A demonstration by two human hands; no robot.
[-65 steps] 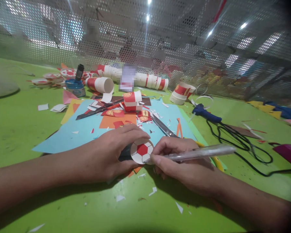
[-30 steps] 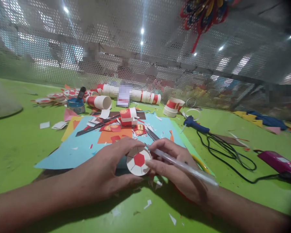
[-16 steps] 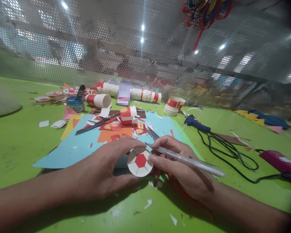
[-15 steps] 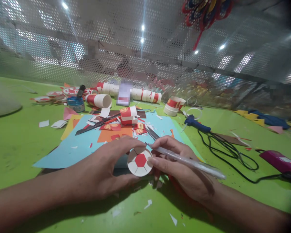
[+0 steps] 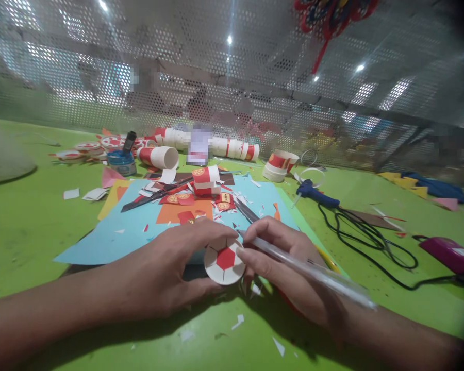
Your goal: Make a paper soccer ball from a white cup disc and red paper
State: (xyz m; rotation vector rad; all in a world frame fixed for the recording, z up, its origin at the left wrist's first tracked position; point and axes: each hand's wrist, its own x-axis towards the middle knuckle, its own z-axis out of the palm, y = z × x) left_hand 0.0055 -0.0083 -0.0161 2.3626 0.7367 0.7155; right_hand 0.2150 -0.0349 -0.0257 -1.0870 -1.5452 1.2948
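A white paper disc (image 5: 214, 265) with a red hexagon in its middle and dark lines running out to the rim, like a football, faces me. My left hand (image 5: 170, 268) curves round its left side, thumb below and fingers above. In my right hand (image 5: 284, 263) a clear-barrelled pen (image 5: 328, 278) is pinched, its tip by the disc's upper right edge. The right thumb and fingertips lie against the disc's right side. Beneath the hands is a light blue sheet (image 5: 108, 232), with red paper pieces (image 5: 178, 199) and scraps on it.
Cut paper cups (image 5: 158, 157) and a row of stacked cups (image 5: 235, 148) lie at the back. A blue jar (image 5: 121, 164) stands at the back left. To the right are a blue-handled glue gun (image 5: 319, 196), its looping black cord and a magenta device (image 5: 448, 255). White scraps (image 5: 278, 347) lie in front.
The disc has turned slightly in the fingers, its lines now at a different angle. The pen's rear end has swung down and to the right. Both hands keep their grip.
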